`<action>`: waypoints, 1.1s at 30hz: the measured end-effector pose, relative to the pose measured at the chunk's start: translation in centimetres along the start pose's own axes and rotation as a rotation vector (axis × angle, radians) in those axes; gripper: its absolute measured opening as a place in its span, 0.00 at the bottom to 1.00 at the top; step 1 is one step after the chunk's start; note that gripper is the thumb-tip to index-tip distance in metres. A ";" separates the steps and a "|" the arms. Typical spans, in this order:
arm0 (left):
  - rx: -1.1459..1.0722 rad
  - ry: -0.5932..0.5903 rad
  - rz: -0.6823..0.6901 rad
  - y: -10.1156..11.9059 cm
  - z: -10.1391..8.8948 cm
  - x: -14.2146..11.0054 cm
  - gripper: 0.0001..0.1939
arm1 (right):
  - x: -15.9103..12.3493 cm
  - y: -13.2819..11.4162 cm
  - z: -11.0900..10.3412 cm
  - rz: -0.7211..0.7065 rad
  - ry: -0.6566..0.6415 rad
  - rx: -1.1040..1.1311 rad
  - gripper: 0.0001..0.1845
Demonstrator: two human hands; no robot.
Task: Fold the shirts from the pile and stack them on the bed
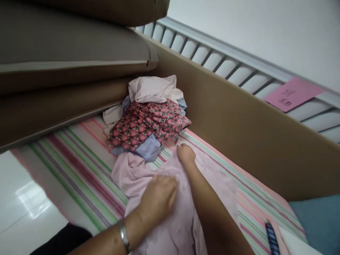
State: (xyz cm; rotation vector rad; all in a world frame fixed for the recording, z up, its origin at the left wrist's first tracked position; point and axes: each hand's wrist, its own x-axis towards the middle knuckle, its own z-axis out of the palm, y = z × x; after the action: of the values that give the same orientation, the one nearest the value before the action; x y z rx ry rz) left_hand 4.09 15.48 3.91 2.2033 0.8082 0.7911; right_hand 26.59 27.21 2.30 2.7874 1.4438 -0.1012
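A pale pink shirt [183, 191], finely striped in places, lies spread and partly rumpled on a striped sheet [87, 170]. At its upper edge, my right hand [186, 154] pinches the cloth. My left hand [159, 196], with a silver bangle on the wrist, is over the shirt's left part. Its fingers are curled in and slightly blurred, and whatever they hold is hidden. Just beyond the shirt sits a heap of clothes: a red floral garment [148, 122] in front, a pale pink garment [151, 88] on top and a blue garment [148, 147] underneath.
A tan panel [225, 124] runs along the right, with a slatted rail and a pink paper note [293, 94] above it. Brown cushions [79, 49] stand at the left. A dark patterned strip [272, 237] and a blue-grey surface [316, 219] are at lower right.
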 end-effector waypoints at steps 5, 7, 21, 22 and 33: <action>0.207 0.447 -0.226 -3.4 -5.2 0.7 0.14 | -1.4 -3.4 1.1 0.023 0.032 0.020 0.28; 0.329 0.434 -0.353 -4.6 -6.6 0.1 0.15 | -1.6 -3.9 1.6 0.053 0.040 0.034 0.26; 0.433 -0.089 -0.739 -8.7 -8.4 -1.4 0.13 | 1.6 -3.6 2.2 0.288 0.018 0.158 0.23; 0.384 -0.068 -0.732 -8.7 -8.2 -1.2 0.12 | 1.8 -3.7 2.3 0.289 0.022 0.172 0.23; -1.422 -0.111 -0.500 -0.6 -5.7 0.7 0.24 | 3.6 0.3 1.3 0.272 -0.038 0.569 0.17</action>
State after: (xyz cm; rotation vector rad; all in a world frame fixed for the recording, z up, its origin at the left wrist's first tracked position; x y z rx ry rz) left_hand 0.29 18.39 7.11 0.7262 0.4277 0.6338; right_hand 28.86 29.93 0.77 3.3650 1.1508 -0.6531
